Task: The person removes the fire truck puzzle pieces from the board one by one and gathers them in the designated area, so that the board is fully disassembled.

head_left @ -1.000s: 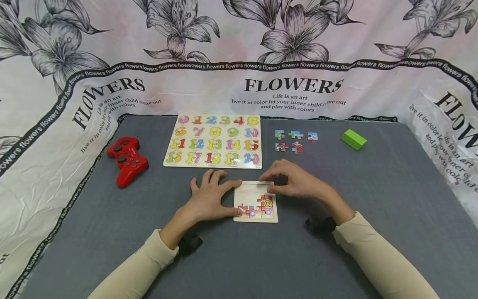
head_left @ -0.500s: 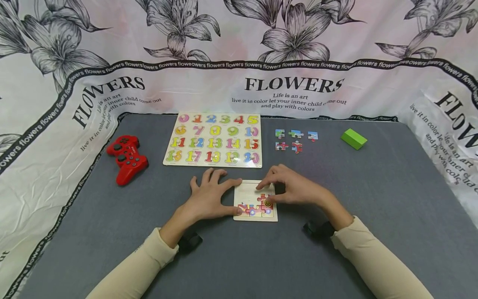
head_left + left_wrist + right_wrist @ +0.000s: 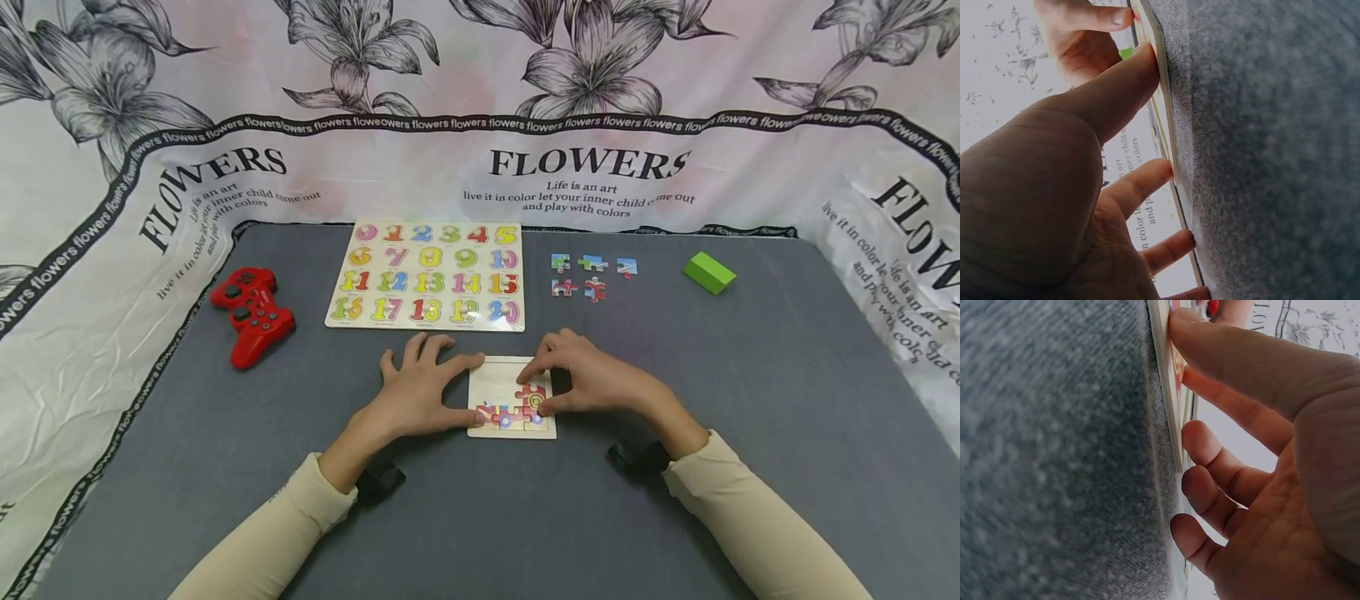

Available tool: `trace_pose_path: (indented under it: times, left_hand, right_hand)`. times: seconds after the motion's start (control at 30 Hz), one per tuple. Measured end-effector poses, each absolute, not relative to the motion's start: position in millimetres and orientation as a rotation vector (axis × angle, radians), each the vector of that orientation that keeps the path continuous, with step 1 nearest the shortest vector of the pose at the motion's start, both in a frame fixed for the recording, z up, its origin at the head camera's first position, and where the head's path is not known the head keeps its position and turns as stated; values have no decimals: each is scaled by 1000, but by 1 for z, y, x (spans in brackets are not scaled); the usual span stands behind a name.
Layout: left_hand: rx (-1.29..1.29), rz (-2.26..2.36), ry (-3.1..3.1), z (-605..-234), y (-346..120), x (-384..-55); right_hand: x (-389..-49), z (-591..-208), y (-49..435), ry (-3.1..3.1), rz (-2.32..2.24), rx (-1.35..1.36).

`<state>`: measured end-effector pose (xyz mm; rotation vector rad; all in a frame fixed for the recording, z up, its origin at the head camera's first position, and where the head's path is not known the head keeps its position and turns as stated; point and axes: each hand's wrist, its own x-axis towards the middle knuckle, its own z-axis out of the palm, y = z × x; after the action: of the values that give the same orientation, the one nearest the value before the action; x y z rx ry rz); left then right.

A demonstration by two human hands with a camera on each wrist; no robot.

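Fitting of a red jigsaw piece [image 3: 532, 392] is judged in hand: its wooden tray [image 3: 495, 373], laid on the grey table [image 3: 465, 525], is steadied by the left hand [image 3: 414, 396], grip wide; the piece is straddled by the right hand [image 3: 596, 375], grip narrow, whether pinched cannot be told. Flush seating seems called for. Floral cloth [image 3: 405, 171] is hung behind.

The head view looks forward and down from above the table [image 3: 450, 517]'s near side, far enough back to take in both hands and the cloth [image 3: 390, 175] behind. The left wrist view sits low and very near the left hand [image 3: 416, 396], facing the board [image 3: 493, 375] and cloth, with the scene turned sideways. The right wrist view does likewise by the right hand [image 3: 600, 375], with the table along its left side. All three share the board; each wrist view also catches part of the opposite hand.
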<state>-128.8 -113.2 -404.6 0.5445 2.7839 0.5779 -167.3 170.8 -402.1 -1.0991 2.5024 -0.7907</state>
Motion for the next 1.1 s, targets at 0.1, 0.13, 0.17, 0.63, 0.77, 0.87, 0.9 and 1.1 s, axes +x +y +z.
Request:
trace_pose_path:
  times: [0.1, 0.13, 0.17, 0.63, 0.77, 0.87, 0.9, 1.1]
  left_hand:
    - [543, 569, 2784, -406, -113, -130]
    - [543, 565, 2787, -406, -113, -130]
    - [544, 561, 2788, -406, -113, -131]
    - [552, 564, 2785, -405, -113, -129]
    - [561, 571, 2790, -405, -114, -128]
    - [567, 582, 2792, -405, -114, -128]
    - [568, 585, 2792, -405, -114, -128]
    - [573, 588, 2791, -404, -113, -128]
  right_hand:
    - [-167, -401, 170, 2503, -784, -1100]
    - [-168, -400, 170, 2503, -781, -1098]
    - [-168, -400, 170, 2504, -778, -1095]
    - [-168, -402, 171, 2479, -805, -1098]
    - [-168, -403, 171, 2468, -816, -1133]
    - [-167, -404, 171, 2468, -817, -1140]
    - [-167, -404, 171, 2469, -817, -1138]
    - [-167, -404, 171, 2459, -830, -1122]
